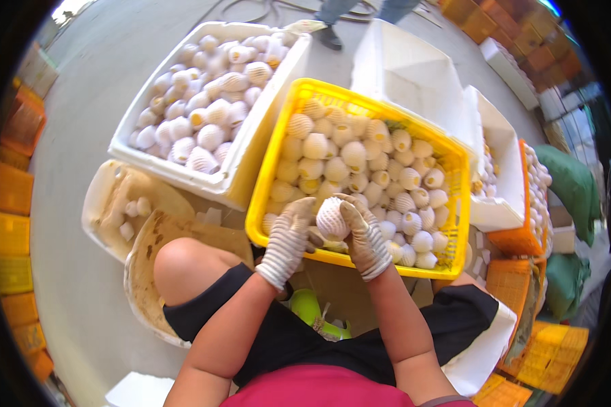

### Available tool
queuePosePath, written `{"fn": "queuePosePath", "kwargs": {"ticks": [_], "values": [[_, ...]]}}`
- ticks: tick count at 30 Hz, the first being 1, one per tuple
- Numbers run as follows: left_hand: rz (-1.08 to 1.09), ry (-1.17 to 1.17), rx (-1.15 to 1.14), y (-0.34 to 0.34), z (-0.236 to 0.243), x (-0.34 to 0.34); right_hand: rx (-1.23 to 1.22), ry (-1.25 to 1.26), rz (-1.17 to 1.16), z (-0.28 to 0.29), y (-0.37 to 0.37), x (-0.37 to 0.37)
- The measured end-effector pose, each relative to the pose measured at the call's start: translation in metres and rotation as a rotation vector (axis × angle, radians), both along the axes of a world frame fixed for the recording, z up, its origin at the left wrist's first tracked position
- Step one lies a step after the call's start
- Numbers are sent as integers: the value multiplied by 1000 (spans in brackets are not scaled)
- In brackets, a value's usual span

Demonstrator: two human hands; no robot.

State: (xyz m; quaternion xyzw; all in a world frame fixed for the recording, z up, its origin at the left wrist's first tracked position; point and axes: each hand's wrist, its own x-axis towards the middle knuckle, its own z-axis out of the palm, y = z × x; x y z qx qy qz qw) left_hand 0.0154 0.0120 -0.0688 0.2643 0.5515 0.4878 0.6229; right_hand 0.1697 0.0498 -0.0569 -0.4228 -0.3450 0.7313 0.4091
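A fruit in a white foam net sleeve (332, 219) is held upright over the near edge of a yellow plastic crate (360, 261). My right hand (365, 237), in a pale glove with a striped cuff, grips it from the right with the fingers over its top. On its other side is my left hand (288, 234), gloved alike and half curled, thumb and fingers apart; whether it touches the fruit I cannot tell. Many sleeved fruits (353, 154) fill the crate, some showing yellow-orange at the sleeve openings.
Left of the crate stands a white foam box (234, 183) heaped with sleeved fruits. An open white foam box (417, 74) lies beyond it. Stained tubs (139, 271) sit by my left knee, a green object (307, 306) between my legs. Someone's legs (332, 17) show at the far side.
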Motion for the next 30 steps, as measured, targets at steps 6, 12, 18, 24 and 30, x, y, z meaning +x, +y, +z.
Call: {"fn": "queuePosePath", "kwargs": {"ticks": [6,12,18,24,30], "values": [[-112,619,287,-1,-21,29,-35,-33,-140,76,47,155],[-480,1237,413,0,-21,71,23,-483,-615,74,57,414],[-491,1399,422,7,-25,88,-412,-780,-884,-85,33,567],[-504,1444,415,-3,-37,79,-465,-1717,-226,-174,48,612],[-519,1441,414,-2,-39,81,-437,-1965,-276,-233,47,647]]}}
